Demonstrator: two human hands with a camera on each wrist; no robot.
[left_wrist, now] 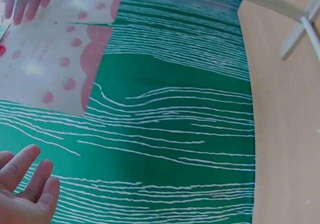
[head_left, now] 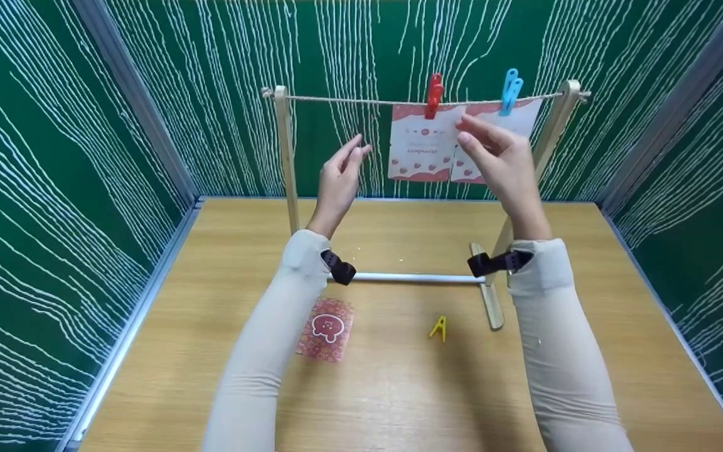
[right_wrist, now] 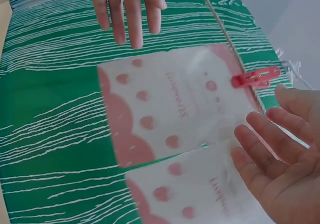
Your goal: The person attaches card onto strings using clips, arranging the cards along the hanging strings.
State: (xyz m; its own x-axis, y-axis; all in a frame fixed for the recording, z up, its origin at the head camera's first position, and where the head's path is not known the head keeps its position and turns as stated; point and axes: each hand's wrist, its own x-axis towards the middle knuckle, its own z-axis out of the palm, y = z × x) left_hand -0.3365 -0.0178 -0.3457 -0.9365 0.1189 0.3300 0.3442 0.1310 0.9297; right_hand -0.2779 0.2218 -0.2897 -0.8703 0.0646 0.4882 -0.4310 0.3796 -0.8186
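Note:
Two strawberry-patterned cards hang side by side from a thin rope [head_left: 336, 100]. A red clothespin [head_left: 434, 96] clips the left card [head_left: 421, 144], and a blue clothespin [head_left: 511, 93] clips the right card [head_left: 524, 119]. My right hand [head_left: 506, 160] is raised in front of the right card, partly covering it, with fingers loosely bent and nothing in them. To the left of the cards, below the rope, my left hand [head_left: 338, 182] is held up, relaxed and holding nothing. The right wrist view shows the red clothespin [right_wrist: 256, 77] close by the right hand's [right_wrist: 285, 159] fingers.
Wooden posts [head_left: 286, 157] hold the rope at both ends, joined low by a white rod [head_left: 418, 277]. A pink card with a bear face [head_left: 327, 329] lies on the table [head_left: 386, 389] near the left forearm. A yellow clothespin [head_left: 439, 328] lies farther right.

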